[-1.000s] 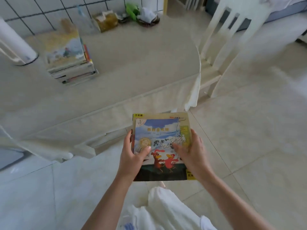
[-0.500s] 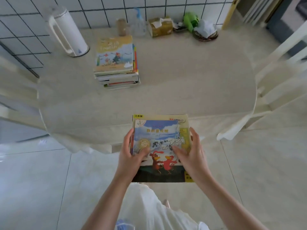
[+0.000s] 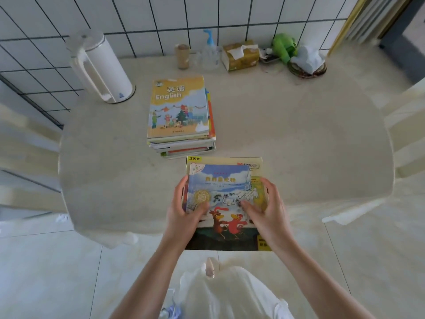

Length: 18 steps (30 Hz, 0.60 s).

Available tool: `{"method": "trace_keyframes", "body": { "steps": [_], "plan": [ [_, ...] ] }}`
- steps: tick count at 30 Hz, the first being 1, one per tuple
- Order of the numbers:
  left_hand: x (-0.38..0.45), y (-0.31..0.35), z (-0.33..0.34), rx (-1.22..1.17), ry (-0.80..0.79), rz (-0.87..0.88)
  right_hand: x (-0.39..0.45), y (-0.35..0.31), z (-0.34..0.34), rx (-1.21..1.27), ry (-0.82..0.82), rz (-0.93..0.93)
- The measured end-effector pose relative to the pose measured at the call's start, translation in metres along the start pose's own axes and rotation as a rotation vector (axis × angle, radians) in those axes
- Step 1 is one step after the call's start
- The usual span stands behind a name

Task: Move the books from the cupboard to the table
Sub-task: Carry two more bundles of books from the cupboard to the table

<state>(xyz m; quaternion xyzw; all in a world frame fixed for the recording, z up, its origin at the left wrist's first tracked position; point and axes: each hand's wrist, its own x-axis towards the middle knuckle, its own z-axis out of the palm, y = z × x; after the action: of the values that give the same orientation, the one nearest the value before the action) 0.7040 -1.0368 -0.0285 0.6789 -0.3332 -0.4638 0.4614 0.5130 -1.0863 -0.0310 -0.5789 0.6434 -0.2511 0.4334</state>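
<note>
White wall tiles with dark grout [image 3: 147, 17] backed the rounded pale beige table [image 3: 299, 139] you stood at, and pale floor tiles [image 3: 46, 268] ran under your feet.

Well beyond your left hand and off to its left, a white plastic jug with a long handle [image 3: 99, 67] stood upright near the wall. Straight ahead of that hand, just past the fingertips, lay the pile of schoolbooks topped by a yellow English textbook [image 3: 180, 107], flat on the table.

Your left hand [image 3: 184, 210] gripped the left edge of the small stack of picture books with a blue snowy cover and two red birds [image 3: 224, 199], thumb pressed on the cover, fingers curled under. Your right hand [image 3: 268, 210] clasped the right edge in the same way, thumb on top. Between your hands the stack lay flat; its far half was over the near edge of the table, its near half over the floor. Whether it touched the tabletop, you could not tell.

Far beyond your right hand, along the wall, stood a brown cardboard tube [image 3: 182, 56], a clear pump bottle with a blue top [image 3: 209, 51], a yellow tissue pack [image 3: 242, 55], a green soft toy [image 3: 284, 47], and a round dish holding crumpled white paper [image 3: 308, 63].
</note>
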Motion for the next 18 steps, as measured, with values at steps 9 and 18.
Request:
{"method": "trace_keyframes", "body": {
  "steps": [9,18],
  "plan": [
    [0.068,0.015,0.029,0.004,0.062,-0.009,0.084,-0.015,-0.018,-0.020,-0.061,-0.009],
    [0.108,0.035,0.095,-0.166,0.134,-0.061,0.167,-0.016,-0.066,-0.012,-0.155,0.018]
  ]
}}
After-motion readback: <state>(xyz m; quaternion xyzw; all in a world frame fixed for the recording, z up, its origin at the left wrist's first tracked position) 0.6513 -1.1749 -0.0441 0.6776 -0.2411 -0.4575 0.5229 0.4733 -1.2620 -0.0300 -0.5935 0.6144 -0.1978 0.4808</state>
